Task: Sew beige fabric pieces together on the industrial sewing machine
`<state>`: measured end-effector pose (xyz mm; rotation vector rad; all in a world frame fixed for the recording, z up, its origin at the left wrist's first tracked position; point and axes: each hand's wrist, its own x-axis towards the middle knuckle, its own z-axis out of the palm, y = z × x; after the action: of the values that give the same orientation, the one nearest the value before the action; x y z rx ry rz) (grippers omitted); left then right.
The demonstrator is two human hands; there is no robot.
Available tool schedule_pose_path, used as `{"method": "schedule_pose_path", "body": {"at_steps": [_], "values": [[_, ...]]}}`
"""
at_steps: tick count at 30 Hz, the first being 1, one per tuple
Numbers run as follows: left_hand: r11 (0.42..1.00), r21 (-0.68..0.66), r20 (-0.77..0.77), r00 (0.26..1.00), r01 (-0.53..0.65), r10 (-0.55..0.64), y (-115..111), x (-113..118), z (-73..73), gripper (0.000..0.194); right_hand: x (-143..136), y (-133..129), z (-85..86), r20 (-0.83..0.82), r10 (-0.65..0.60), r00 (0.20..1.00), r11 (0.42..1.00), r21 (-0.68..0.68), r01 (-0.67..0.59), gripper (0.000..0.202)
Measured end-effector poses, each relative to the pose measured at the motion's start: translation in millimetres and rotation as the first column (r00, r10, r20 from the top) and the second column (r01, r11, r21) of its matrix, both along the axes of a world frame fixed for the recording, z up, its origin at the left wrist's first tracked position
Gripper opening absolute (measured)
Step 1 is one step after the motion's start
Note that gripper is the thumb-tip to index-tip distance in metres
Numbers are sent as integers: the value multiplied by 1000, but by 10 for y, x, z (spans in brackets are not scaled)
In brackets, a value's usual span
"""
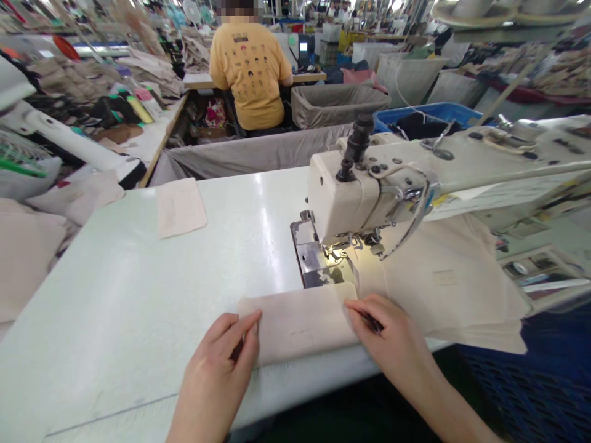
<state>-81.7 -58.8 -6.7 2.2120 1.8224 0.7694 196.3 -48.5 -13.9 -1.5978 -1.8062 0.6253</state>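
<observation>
A folded piece of beige fabric [302, 323] lies flat at the front of the sewing table, a small stitched rectangle near its lower edge. At its left end, my left hand [221, 363] pinches the cloth between thumb and fingers. My right hand [390, 329] is closed on the right end, close to the presser area; something dark shows in its curled fingers, too shadowed to identify. Just beyond the cloth is the sewing machine [348, 197], its needle area lit above the metal plate [311, 258]. More beige fabric [429, 283] is spread to the right beneath the machine arm.
A small beige fabric piece [181, 208] rests on the table's far left part. Beige cloth [28, 246] is heaped off the left edge. A blue crate [530, 394] stands low at the right. Ahead, a person in a yellow shirt [249, 74] sits at another table, facing away.
</observation>
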Motion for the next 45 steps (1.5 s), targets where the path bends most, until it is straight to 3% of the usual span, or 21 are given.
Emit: {"method": "schedule_pose_path", "body": {"at_steps": [5,9,12,16,20,22,29,45], "values": [[990,141,-249,968,19,16,23,54,79,32,22,9,51,225,93,970,989,90,-116,17],[951,224,-430,897,213,-99,213,-20,140,25,71,44,110,396,185,900,936,207,-284,15],[949,57,-474,845,309,-247,471,-30,197,26,86,69,96,459,204,865,909,238,-341,12],[970,-142,-532,812,195,-241,813,207,300,23,30,69,40,473,181,862,933,194,-302,10],[965,-136,-485,834,226,-263,1093,560,323,39,-84,52,38,470,148,870,951,174,-255,10],[950,-139,-452,835,281,-313,1238,668,294,34,-136,53,54,476,126,870,965,146,-219,9],[895,-170,-364,817,413,-446,1646,724,206,31,-212,129,85,482,108,869,980,97,-176,13],[860,-158,-309,802,486,-510,1744,713,211,33,-223,153,86,455,100,885,983,91,-158,8]]}}
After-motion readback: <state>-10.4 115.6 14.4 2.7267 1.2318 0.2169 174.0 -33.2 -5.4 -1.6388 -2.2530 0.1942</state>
